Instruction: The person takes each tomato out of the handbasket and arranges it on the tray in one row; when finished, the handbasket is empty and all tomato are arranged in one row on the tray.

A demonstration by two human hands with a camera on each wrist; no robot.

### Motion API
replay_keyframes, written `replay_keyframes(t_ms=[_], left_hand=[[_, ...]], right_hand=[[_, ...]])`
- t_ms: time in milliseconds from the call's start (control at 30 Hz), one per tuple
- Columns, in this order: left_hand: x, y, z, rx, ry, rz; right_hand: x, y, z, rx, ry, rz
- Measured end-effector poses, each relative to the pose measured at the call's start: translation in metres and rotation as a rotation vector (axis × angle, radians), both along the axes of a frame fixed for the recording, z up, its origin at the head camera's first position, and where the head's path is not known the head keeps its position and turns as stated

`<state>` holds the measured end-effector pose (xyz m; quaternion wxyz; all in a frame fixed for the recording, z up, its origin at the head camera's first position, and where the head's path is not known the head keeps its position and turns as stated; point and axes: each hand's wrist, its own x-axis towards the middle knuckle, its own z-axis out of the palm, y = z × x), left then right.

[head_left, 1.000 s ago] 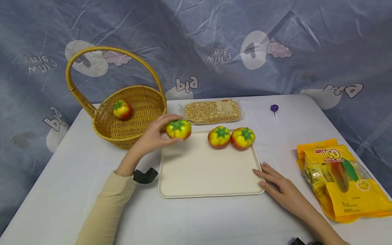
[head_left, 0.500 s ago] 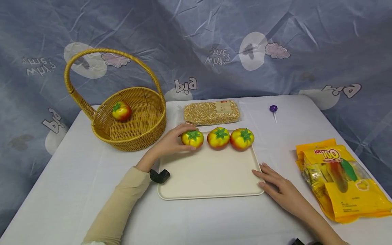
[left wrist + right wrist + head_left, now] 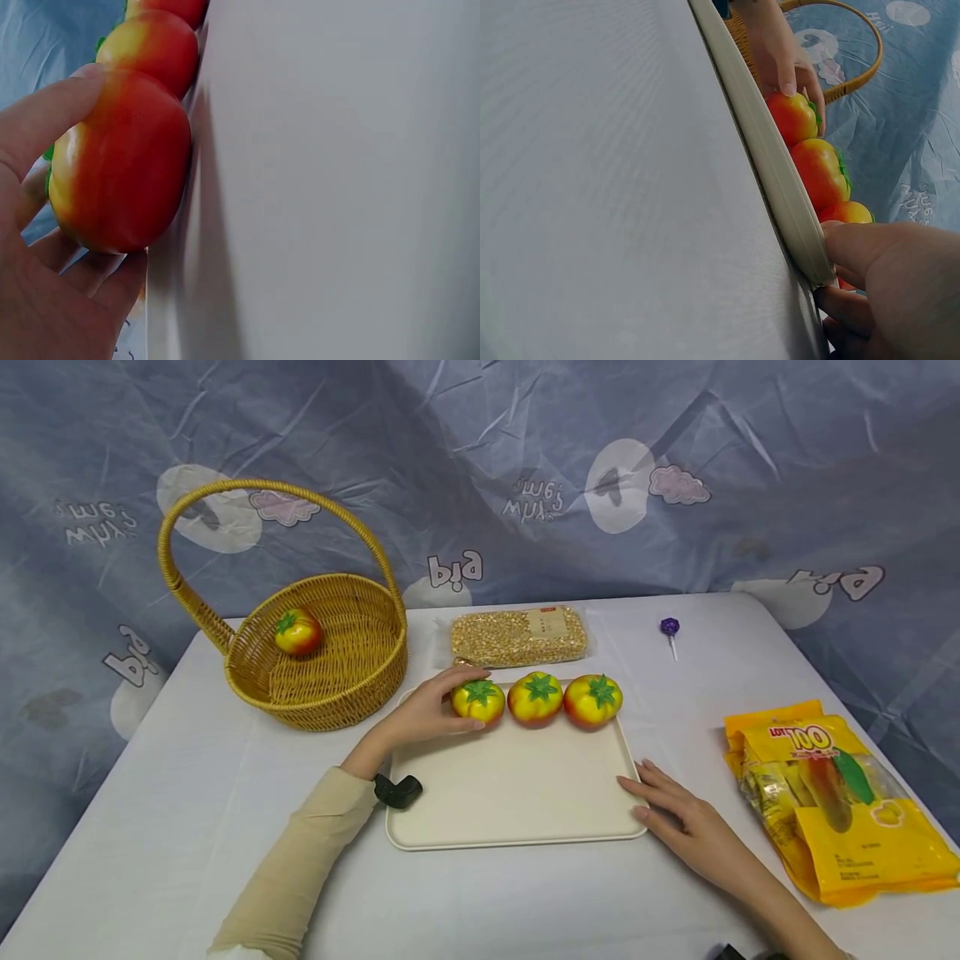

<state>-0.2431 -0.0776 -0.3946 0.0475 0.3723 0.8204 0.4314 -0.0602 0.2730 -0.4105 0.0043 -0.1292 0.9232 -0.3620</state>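
Note:
At the back left of the cream tray (image 3: 517,793), the left hand (image 3: 427,710) holds a yellow-red fruit (image 3: 480,702) with a green leafy top, thumb on one side and fingers round the other. Two similar fruits, a middle one (image 3: 535,697) and a right one (image 3: 593,700), stand beside it in a row along the tray's back edge. In the left wrist view the held fruit (image 3: 124,161) is close to the middle one (image 3: 154,49). The right hand (image 3: 697,831) rests at the tray's right front corner, its fingers extended and touching the rim (image 3: 780,165).
A wicker basket (image 3: 330,714) with a tall handle stands at the left, one similar fruit (image 3: 298,632) inside. Behind the tray lies a bag of yellow kernels (image 3: 495,639). A purple lollipop (image 3: 670,627) is at the back right, a yellow snack bag (image 3: 862,843) at the right.
The left hand has carried its fruit rightward from beside the basket to the tray's back left, next to the other two. The right hand has stayed at the tray corner.

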Motion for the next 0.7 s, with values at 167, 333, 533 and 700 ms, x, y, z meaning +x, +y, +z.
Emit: replay_keyframes(t_ms=[167, 333, 533, 700], left_hand=[[0.000, 0.002, 0.000, 0.021, -0.010, -0.006], [-0.002, 0.003, -0.002, 0.052, -0.018, -0.015], [-0.001, 0.003, 0.001, 0.025, 0.001, 0.004], [0.004, -0.006, 0.015, 0.023, 0.013, -0.015]], right_hand=[[0.000, 0.000, 0.000, -0.003, -0.001, 0.003], [0.000, 0.000, -0.001, -0.001, -0.004, 0.004], [0.000, 0.000, -0.001, 0.002, 0.004, 0.002], [0.000, 0.000, 0.001, 0.008, 0.003, 0.003]])
